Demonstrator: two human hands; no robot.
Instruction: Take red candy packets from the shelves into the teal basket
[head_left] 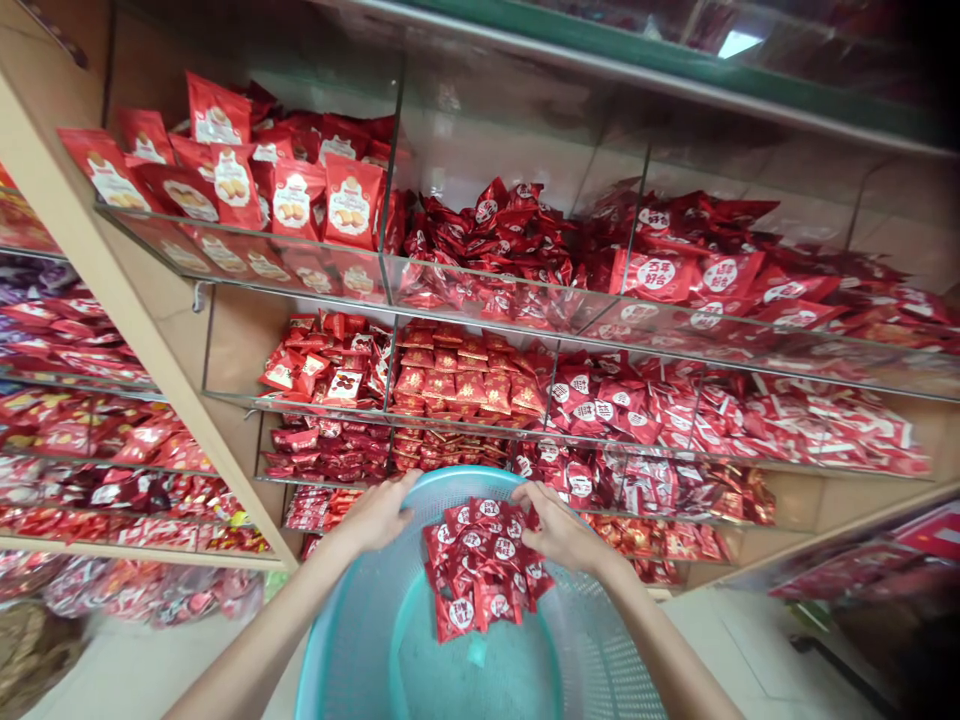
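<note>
A turquoise plastic basket [352,640] with perforated walls is in front of me, tilted so that I look down into it. My left hand [381,512] grips its far rim on the left, the fingers curled over the edge. On the far rim at the right, my right hand [556,522] is closed over the edge too. Inside the basket lies a heap of small red snack packets [487,565] with white round labels. The heap sits toward the far side, close to the right hand's fingers. The basket's near edge is out of the frame.
Tiered shelves with clear front panels [480,290] rise beyond the basket, stocked with red packets. Larger red bags [292,195] stand at the upper left. A slanting wooden divider [150,290] separates more shelves on the left. Pale floor tiles [727,640] show below.
</note>
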